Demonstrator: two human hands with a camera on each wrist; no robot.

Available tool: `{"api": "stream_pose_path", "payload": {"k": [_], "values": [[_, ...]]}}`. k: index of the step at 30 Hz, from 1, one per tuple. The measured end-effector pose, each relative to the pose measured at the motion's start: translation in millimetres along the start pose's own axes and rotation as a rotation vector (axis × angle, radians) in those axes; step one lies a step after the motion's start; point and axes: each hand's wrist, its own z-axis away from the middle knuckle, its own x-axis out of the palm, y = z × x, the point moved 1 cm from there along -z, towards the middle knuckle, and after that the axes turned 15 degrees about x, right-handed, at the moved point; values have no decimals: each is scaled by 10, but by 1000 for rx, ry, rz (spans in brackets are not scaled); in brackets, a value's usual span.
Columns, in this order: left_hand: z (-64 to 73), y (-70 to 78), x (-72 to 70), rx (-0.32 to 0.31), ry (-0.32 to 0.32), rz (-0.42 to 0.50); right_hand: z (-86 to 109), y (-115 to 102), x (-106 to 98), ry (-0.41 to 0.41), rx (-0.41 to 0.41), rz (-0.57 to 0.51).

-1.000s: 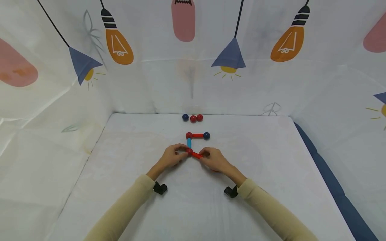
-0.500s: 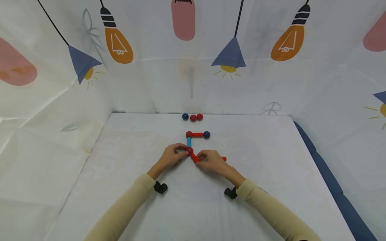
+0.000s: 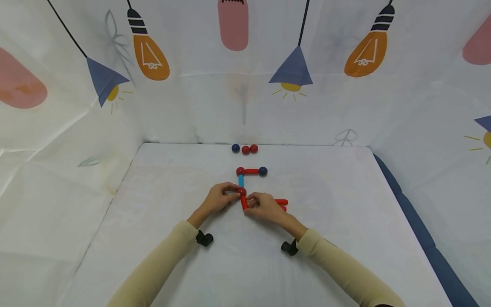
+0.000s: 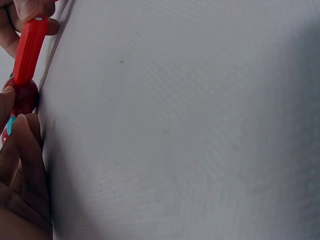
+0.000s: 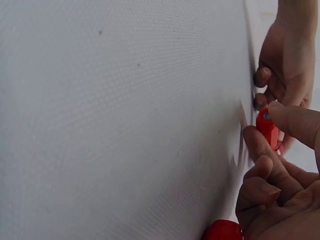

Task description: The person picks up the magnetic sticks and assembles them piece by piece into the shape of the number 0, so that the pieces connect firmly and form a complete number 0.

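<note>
My left hand [image 3: 218, 198] pinches a red ball [image 3: 242, 191] between thumb and fingertips. A red magnetic rod [image 4: 30, 52] joins that ball and points toward me in the head view, its near end pinched by my right hand [image 3: 266, 207]. From the ball's far side a light blue rod [image 3: 241, 181] leads to a second red ball [image 3: 240, 171]. There another red rod [image 3: 251, 172] runs right to a dark blue ball [image 3: 262, 171]. In the right wrist view the held rod's end [image 5: 267, 117] shows between thumb and finger.
Two more red rods [image 3: 281, 202] lie just right of my right hand, partly hidden by it. At the back edge of the white table [image 3: 326, 192] sit a loose dark blue ball [image 3: 235, 148] and two red balls [image 3: 246, 149]. A printed cloth [image 3: 245, 106] hangs behind.
The held red rod has swung from pointing right to pointing nearly straight toward me, my right hand shifting slightly left and nearer. Red rods beside that hand have come into view. The left hand stays put.
</note>
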Motion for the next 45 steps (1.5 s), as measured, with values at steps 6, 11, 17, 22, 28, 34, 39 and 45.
{"api": "stream_pose_path", "payload": {"k": [6, 11, 17, 22, 28, 34, 39, 45], "values": [[9, -17, -1, 16, 5, -6, -11, 1, 43, -15, 0, -34], [8, -27, 1, 29, 4, 8, -17, 11, 87, -15, -8, -67], [6, -20, 0, 38, 7, 3, -36, -9, 113, 36, -2, -82], [4, -14, 4, 30, -3, 5, -35, -72, 122, 51, 62, -26], [13, -10, 8, 16, -7, 4, -62, -92, 146, 41, 88, 30], [28, 0, 4, 39, 5, -2, -58, -114, 130, 13, 113, 21], [23, -11, 5, 36, 6, -17, -44, -122, 106, -5, 132, 7], [22, -18, -1, 44, 1, -31, -22, -134, 84, -9, 136, -17]]}}
